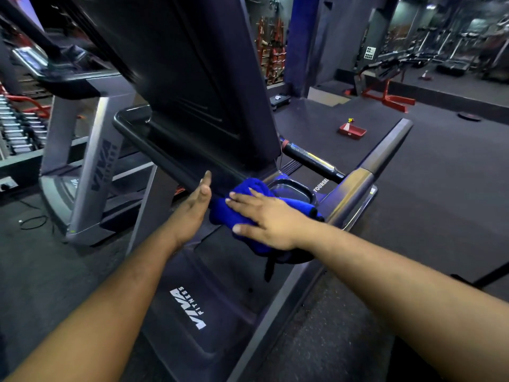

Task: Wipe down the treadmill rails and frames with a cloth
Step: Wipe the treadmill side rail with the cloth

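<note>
Right hand (264, 216) flat on the blue cloth (242, 205), fingers straight and spread, pressing it down rather than clutching it. Cloth bunched against the treadmill (192, 312) frame just below the back of the console (192, 78), beside the cup holder (292, 190) at the right. Left hand (192, 208) open as well, fingers straight and together, edge of the palm against the dark lower rail (165, 158) under the console, just left of the cloth; holding nothing, seemingly steadying. Wiping under way at the console base, by the look of it. Grey right side rail (358, 186) and black-and-chrome handlebar (311, 158) beyond the cloth not being touched; whether already wiped, impossible to tell, since no streak or damp mark shows on any surface. Uprights and lower cover with the white logo (190, 308) nearer the viewer likewise unmarked. Second treadmill (91, 166) at far left apart from both hands. Judging from this, most of the frame probably left to do.
</note>
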Demonstrator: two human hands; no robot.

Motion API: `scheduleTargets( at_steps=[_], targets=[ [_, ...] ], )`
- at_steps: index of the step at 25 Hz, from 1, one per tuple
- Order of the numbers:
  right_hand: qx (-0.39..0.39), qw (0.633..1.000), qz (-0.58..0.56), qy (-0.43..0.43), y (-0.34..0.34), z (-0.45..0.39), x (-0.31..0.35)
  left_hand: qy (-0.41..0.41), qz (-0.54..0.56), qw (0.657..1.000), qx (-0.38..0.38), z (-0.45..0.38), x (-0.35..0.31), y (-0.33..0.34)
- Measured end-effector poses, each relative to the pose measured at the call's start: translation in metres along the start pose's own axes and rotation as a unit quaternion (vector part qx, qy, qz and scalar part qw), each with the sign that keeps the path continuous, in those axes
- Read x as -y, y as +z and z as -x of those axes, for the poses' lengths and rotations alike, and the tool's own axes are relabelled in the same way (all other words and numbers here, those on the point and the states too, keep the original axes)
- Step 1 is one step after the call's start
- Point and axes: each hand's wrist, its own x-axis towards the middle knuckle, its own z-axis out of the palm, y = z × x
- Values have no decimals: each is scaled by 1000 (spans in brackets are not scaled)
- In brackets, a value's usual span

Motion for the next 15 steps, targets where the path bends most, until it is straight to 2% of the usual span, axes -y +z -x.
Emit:
scheduleTargets(
  at_steps=[2, 4, 5, 8, 10, 12, 15],
  targets=[
    [13, 999, -7, 34, -8, -10, -7, 3, -32, 999, 14, 2, 1, 4],
    [44, 995, 9, 91, -5, -25, 11, 3, -44, 999, 11, 3, 0, 9],
    [56, 994, 21, 91, -2, -25, 22, 2, -45, 999, 5, 3, -1, 11],
    [4, 996, 86, -30, 3, 21, 18, 36, -86, 996, 10, 7, 0, 13],
    [-43, 993, 72, -81, -5, 56, -6, 69, -135, 988, 25, 9, 2, 15],
    [-60, 994, 85, -25, -14, 60, -19, 81, -162, 983, 30, 12, 3, 21],
    [74, 978, 133, 143, -27, 10, 0, 81, -177, 980, 40, 14, 1, 32]
  ],
)
